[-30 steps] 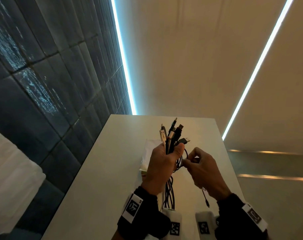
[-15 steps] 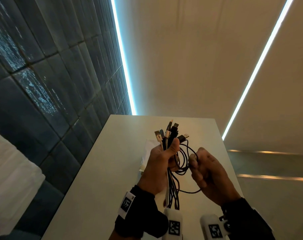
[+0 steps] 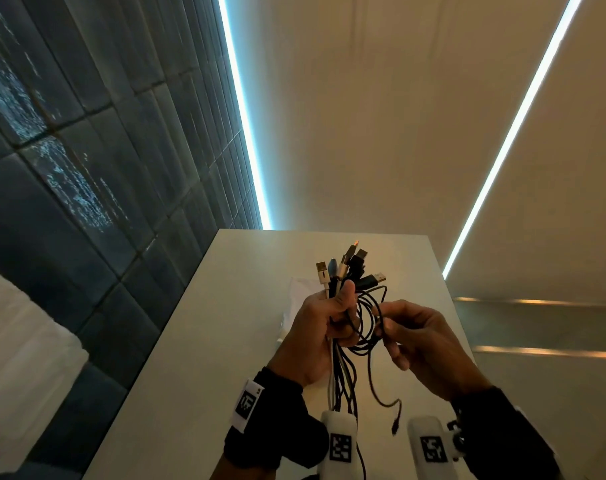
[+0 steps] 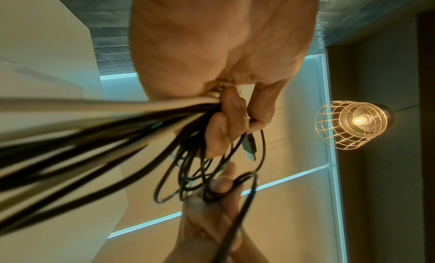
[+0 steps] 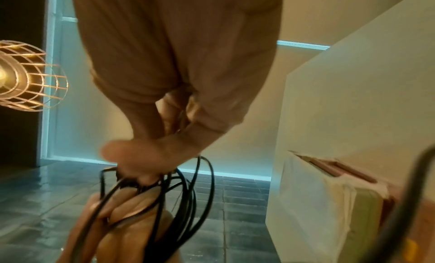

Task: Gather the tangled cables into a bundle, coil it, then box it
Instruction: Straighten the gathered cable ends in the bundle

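My left hand [image 3: 339,317] grips a bundle of cables [image 3: 343,372] upright above the white table [image 3: 208,358], with their plugs [image 3: 350,268] fanning out above the thumb. Just right of it, my right hand [image 3: 384,323] pinches a thin black cable [image 3: 370,306] that lies in loops beside the bundle. That cable's loose end [image 3: 395,419] dangles below my hands. The left wrist view shows my fingers [image 4: 226,118] curled round the cables [image 4: 105,137] and the loops [image 4: 188,174]. In the right wrist view the loops [image 5: 188,189] hang under my right hand [image 5: 153,148].
A white box [image 5: 329,202] with an open top stands on the table at the right of the right wrist view; in the head view it is mostly hidden behind my left hand. A wire-cage lamp [image 4: 353,124] hangs overhead. A dark tiled wall [image 3: 69,202] runs along the left.
My right hand has swung the black cable down and back up beside the left hand, so wider loops now show. The left hand kept its grip and rose slightly.
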`<state>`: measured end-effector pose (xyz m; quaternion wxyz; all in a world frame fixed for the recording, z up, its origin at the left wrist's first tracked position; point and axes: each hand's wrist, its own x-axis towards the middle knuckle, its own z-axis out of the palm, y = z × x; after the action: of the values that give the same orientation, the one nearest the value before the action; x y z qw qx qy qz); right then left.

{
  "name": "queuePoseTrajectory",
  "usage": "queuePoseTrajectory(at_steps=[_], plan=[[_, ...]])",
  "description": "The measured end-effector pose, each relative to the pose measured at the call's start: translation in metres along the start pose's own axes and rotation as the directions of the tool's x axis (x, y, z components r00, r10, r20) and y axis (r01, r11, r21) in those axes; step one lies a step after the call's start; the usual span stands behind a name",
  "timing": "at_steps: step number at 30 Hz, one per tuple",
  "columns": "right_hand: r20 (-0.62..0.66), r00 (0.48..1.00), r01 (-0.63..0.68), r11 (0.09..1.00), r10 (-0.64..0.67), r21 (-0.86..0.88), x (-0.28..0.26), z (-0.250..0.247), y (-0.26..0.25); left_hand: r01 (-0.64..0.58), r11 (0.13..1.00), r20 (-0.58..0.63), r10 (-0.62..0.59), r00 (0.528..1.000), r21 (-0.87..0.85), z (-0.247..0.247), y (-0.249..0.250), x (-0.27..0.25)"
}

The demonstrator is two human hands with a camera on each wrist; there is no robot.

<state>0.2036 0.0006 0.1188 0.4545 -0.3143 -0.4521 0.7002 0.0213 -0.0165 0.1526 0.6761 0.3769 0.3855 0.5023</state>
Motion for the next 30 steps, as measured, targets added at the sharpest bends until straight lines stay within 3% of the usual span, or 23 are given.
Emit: queuePoseTrajectory(at_steps=[3,5,8,13,15,18,19,21,23,24,26,27,28,29,30], plan=[[-0.146,0.983,-0.069,0.963,0.110,0.261,0.005,-0.009,0.002,0.009,1.000,0.018,-0.009,1.000,0.008,-0.001,0.000,-0.001],[-0.079,0.979,-0.131,0.882,0.186,0.453,0.007,-0.016,-0.002,0.012,1.000,-0.001,-0.012,1.000,0.002,-0.004,-0.001,-0.001],[0.026,0.985,-0.159,0.838,0.170,0.523,0.008,-0.022,-0.011,0.015,0.998,-0.054,-0.018,0.998,-0.053,-0.009,-0.001,0.001],[-0.039,0.996,-0.031,0.756,0.074,0.654,0.012,-0.059,-0.015,-0.015,0.997,-0.114,0.006,0.993,-0.076,-0.013,0.002,0.001],[-0.193,0.978,0.078,0.739,0.072,0.669,0.007,-0.079,-0.017,-0.061,0.990,-0.137,0.044,0.990,-0.125,-0.021,0.006,0.001],[-0.407,0.911,0.224,0.742,0.072,0.632,-0.002,-0.116,-0.022,-0.133,0.991,-0.221,0.128,0.967,-0.010,-0.032,0.011,0.001],[-0.435,0.898,0.240,0.752,0.068,0.614,-0.005,-0.136,-0.019,-0.159,0.987,-0.261,0.158,0.952,0.018,-0.035,0.012,0.002],[-0.370,0.929,0.242,0.717,0.024,0.654,-0.016,-0.166,-0.011,-0.222,0.975,-0.359,0.198,0.912,-0.026,-0.047,0.017,0.004],[-0.355,0.934,0.229,0.839,-0.046,0.493,-0.024,-0.191,-0.007,-0.287,0.950,-0.419,0.213,0.883,-0.123,-0.060,0.025,0.004],[-0.325,0.946,0.168,0.831,0.016,0.530,-0.027,-0.199,0.000,-0.312,0.937,-0.429,0.219,0.877,-0.159,-0.065,0.029,0.003],[-0.469,0.865,-0.041,0.956,0.180,0.290,-0.034,-0.215,0.026,-0.335,0.921,-0.417,0.230,0.879,-0.198,-0.067,0.033,0.002],[-0.494,0.820,-0.203,0.955,0.287,0.218,-0.037,-0.209,0.031,-0.329,0.920,-0.396,0.226,0.890,-0.212,-0.064,0.033,0.002],[-0.575,0.742,-0.405,0.914,0.344,0.024,-0.035,-0.206,0.037,-0.317,0.920,-0.366,0.219,0.904,-0.232,-0.060,0.032,0.003],[-0.592,0.780,-0.438,0.852,0.201,-0.288,-0.032,-0.198,0.045,-0.301,0.919,-0.332,0.209,0.920,-0.256,-0.056,0.032,0.004],[-0.695,0.713,-0.574,0.644,0.090,-0.506,-0.031,-0.184,0.056,-0.284,0.918,-0.299,0.199,0.933,-0.278,-0.052,0.032,0.005]])
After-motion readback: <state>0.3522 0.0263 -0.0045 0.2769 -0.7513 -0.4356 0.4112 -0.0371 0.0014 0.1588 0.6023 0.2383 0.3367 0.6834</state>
